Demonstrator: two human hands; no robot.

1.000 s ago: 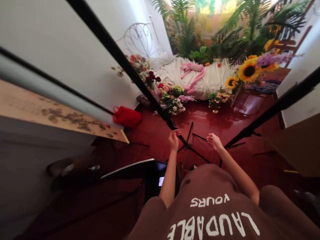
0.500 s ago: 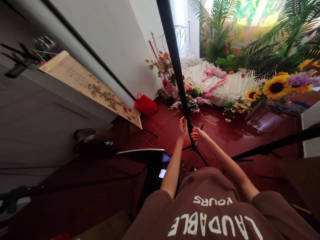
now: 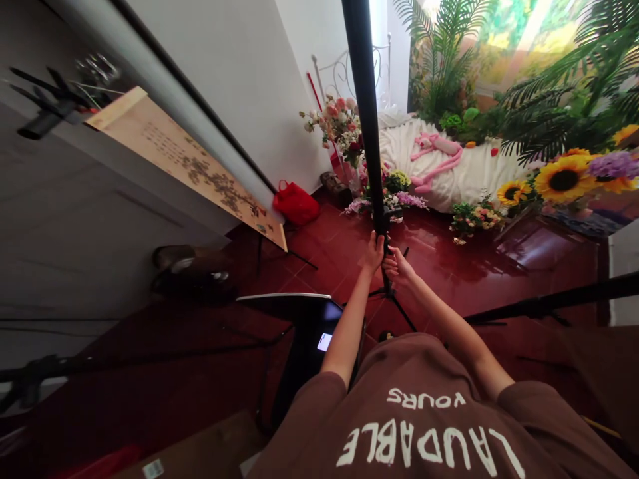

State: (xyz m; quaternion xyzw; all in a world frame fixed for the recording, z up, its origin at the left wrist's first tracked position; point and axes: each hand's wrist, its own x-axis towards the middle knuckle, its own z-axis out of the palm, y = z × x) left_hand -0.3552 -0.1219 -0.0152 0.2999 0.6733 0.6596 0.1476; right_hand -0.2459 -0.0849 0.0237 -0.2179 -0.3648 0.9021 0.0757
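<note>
A tall black pole stand (image 3: pixel 369 120) rises in front of me, its tripod legs spread on the red tiled floor. My left hand (image 3: pixel 374 253) is against the pole's left side, fingers pointing up and closed round it just below a black clamp knob (image 3: pixel 393 214). On the pole's right side and slightly lower, my right hand (image 3: pixel 398 266) has its fingers curled at the shaft, by a fitting that they partly hide.
A black table with a lit phone (image 3: pixel 324 342) is at my left forearm. A hanging scroll (image 3: pixel 194 169) and red bag (image 3: pixel 296 202) are further left. Another black pole (image 3: pixel 559 298) slants in from the right. Sunflowers (image 3: pixel 564 178) and a pink plush toy (image 3: pixel 436 156) lie beyond.
My left hand has moved in against the pole and closed on it. The pole leans slightly further right in view, and my right hand stays beside it.
</note>
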